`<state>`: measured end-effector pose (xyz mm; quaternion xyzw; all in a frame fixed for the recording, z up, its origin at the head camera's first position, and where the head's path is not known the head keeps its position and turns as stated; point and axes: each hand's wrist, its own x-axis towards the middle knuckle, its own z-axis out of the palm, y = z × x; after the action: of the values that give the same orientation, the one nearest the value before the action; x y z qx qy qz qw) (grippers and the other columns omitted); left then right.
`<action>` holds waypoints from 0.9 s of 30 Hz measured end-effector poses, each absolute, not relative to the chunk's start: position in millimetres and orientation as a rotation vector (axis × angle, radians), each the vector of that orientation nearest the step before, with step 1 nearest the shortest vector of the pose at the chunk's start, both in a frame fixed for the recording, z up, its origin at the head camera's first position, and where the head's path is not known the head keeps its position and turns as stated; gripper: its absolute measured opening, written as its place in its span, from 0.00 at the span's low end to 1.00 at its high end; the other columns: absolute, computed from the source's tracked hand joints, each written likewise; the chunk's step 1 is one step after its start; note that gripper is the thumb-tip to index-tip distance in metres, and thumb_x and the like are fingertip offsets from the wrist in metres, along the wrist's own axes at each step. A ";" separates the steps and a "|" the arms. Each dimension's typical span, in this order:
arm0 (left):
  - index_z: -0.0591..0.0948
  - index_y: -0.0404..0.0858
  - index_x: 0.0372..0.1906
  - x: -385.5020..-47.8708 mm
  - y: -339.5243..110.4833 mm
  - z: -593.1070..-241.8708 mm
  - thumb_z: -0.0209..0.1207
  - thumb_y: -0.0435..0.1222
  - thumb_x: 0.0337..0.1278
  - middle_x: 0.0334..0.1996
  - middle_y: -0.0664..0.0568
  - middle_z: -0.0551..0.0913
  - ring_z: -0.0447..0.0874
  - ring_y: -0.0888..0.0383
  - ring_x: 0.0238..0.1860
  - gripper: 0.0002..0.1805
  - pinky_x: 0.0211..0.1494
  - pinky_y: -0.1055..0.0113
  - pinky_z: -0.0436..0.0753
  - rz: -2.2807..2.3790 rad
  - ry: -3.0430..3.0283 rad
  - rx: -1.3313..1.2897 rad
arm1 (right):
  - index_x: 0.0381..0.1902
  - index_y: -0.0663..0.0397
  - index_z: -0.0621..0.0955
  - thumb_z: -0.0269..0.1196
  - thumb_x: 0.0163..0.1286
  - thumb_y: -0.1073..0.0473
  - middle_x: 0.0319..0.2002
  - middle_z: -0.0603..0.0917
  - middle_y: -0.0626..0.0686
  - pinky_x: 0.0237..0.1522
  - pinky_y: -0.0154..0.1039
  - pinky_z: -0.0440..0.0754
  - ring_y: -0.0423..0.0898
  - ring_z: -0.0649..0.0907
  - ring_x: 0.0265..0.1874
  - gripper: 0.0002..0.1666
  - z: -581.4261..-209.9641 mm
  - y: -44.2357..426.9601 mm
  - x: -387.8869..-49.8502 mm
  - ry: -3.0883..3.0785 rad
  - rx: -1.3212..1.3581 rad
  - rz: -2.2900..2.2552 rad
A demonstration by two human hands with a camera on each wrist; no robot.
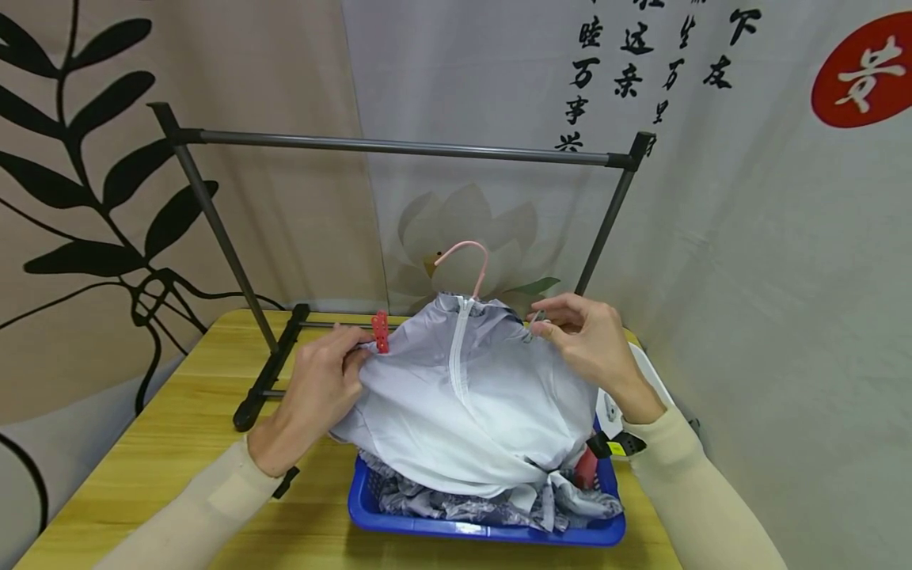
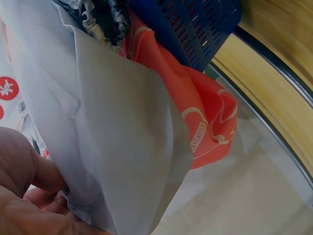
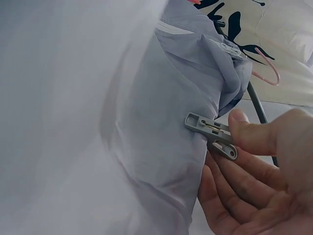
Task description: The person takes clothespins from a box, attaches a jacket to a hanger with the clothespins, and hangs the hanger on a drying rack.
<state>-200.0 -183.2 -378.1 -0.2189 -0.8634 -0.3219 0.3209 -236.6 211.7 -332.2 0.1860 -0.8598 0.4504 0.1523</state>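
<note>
A pale grey zip jacket (image 1: pixel 513 396) is on a pink hanger (image 1: pixel 485 269), whose hook sticks up above the collar. My left hand (image 1: pixel 321 384) grips the fabric at the left shoulder, just beside a red clothespin (image 1: pixel 381 332) clipped there. At the opposite shoulder, my right hand (image 1: pixel 594 340) pinches a grey clothespin (image 3: pixel 210 129) between thumb and fingers. The right wrist view has this clothespin's nose over the jacket's edge. The jacket's lower part hangs over a blue basket (image 1: pixel 484 529), and the rest of the hanger is hidden inside it.
Behind the jacket a dark metal rack (image 1: pixel 399 147) stands on the wooden table (image 1: pixel 164 475). Crumpled patterned grey clothes (image 1: pixel 442 503) lie in the basket. A red-orange cloth (image 2: pixel 210 122) hangs over the basket's side. A white object (image 1: pixel 648 372) is behind my right wrist.
</note>
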 end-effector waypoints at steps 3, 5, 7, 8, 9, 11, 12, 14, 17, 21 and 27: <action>0.91 0.31 0.44 -200.2 -183.5 -378.0 0.68 0.14 0.68 0.44 0.38 0.96 0.99 0.39 0.45 0.11 0.70 0.32 0.90 -0.845 -2.273 -0.570 | 0.57 0.56 0.94 0.82 0.75 0.61 0.45 1.00 0.54 0.36 0.27 0.87 0.54 0.98 0.38 0.16 -331.3 211.4 -236.5 -2.469 0.537 1.298; 0.91 0.31 0.43 -200.3 -183.6 -378.2 0.69 0.14 0.68 0.44 0.39 0.96 0.99 0.39 0.45 0.11 0.70 0.32 0.90 -0.845 -2.273 -0.568 | 0.57 0.55 0.94 0.82 0.75 0.60 0.46 1.00 0.54 0.38 0.27 0.88 0.54 0.98 0.40 0.16 -330.9 211.2 -236.5 -2.472 0.535 1.297; 0.91 0.31 0.43 -200.6 -183.7 -378.5 0.69 0.15 0.68 0.43 0.39 0.96 0.99 0.40 0.45 0.11 0.70 0.32 0.90 -0.844 -2.274 -0.566 | 0.57 0.54 0.94 0.83 0.75 0.60 0.46 1.00 0.54 0.40 0.27 0.89 0.54 0.98 0.41 0.16 -330.7 211.3 -236.3 -2.475 0.531 1.290; 0.91 0.31 0.43 -200.7 -183.7 -378.6 0.69 0.15 0.68 0.43 0.39 0.96 0.99 0.40 0.45 0.11 0.70 0.32 0.90 -0.846 -2.274 -0.566 | 0.57 0.54 0.94 0.83 0.75 0.60 0.47 1.00 0.54 0.41 0.27 0.90 0.54 0.98 0.42 0.16 -330.6 211.5 -236.3 -2.476 0.530 1.286; 0.91 0.31 0.43 -200.9 -183.7 -378.8 0.69 0.15 0.68 0.43 0.39 0.96 0.99 0.40 0.45 0.11 0.70 0.32 0.90 -0.846 -2.274 -0.566 | 0.57 0.53 0.94 0.83 0.75 0.59 0.47 1.00 0.54 0.42 0.28 0.90 0.54 0.98 0.43 0.16 -330.7 211.6 -236.2 -2.478 0.529 1.282; 0.91 0.31 0.43 -201.3 -183.8 -378.8 0.69 0.15 0.68 0.43 0.39 0.96 0.99 0.40 0.45 0.11 0.71 0.31 0.90 -0.848 -2.274 -0.566 | 0.58 0.53 0.94 0.83 0.75 0.59 0.48 1.00 0.54 0.43 0.27 0.91 0.54 0.98 0.44 0.16 -330.8 212.1 -236.1 -2.481 0.530 1.275; 0.91 0.31 0.43 -201.5 -183.8 -378.8 0.69 0.15 0.68 0.43 0.39 0.96 0.99 0.40 0.45 0.11 0.71 0.31 0.90 -0.850 -2.273 -0.567 | 0.58 0.53 0.94 0.83 0.75 0.58 0.49 1.00 0.54 0.44 0.27 0.91 0.53 0.98 0.45 0.17 -330.9 212.3 -236.0 -2.481 0.532 1.267; 0.91 0.31 0.43 -201.8 -183.7 -378.5 0.69 0.14 0.68 0.43 0.39 0.96 0.99 0.40 0.45 0.11 0.71 0.31 0.89 -0.854 -2.270 -0.570 | 0.59 0.53 0.94 0.83 0.75 0.58 0.50 0.99 0.53 0.47 0.25 0.91 0.53 0.98 0.45 0.18 -331.0 213.0 -235.9 -2.476 0.538 1.253; 0.91 0.31 0.43 -201.8 -183.5 -377.9 0.69 0.14 0.68 0.43 0.39 0.96 0.99 0.40 0.44 0.11 0.71 0.31 0.90 -0.850 -2.264 -0.574 | 0.61 0.51 0.93 0.83 0.75 0.57 0.51 0.99 0.53 0.51 0.26 0.91 0.52 0.97 0.46 0.19 -331.1 214.6 -235.5 -2.458 0.554 1.236; 0.91 0.30 0.43 -201.7 -183.2 -377.7 0.69 0.14 0.68 0.42 0.38 0.96 0.99 0.40 0.44 0.10 0.70 0.32 0.90 -0.844 -2.260 -0.576 | 0.63 0.50 0.92 0.84 0.74 0.56 0.52 0.98 0.53 0.58 0.33 0.93 0.51 0.96 0.50 0.22 -331.6 218.4 -233.9 -2.454 0.562 1.211; 0.91 0.30 0.43 -201.8 -183.7 -378.3 0.69 0.14 0.67 0.42 0.38 0.96 0.99 0.40 0.44 0.11 0.71 0.31 0.89 -0.855 -2.260 -0.578 | 0.65 0.46 0.92 0.83 0.75 0.53 0.56 0.98 0.52 0.63 0.33 0.89 0.55 0.97 0.58 0.23 -336.7 227.0 -230.4 -2.489 0.525 1.150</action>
<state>-201.8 -183.7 -378.3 -0.2202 -0.8609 -0.3258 0.3228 -230.4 227.0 -336.7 0.1852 -0.8779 0.4056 0.1744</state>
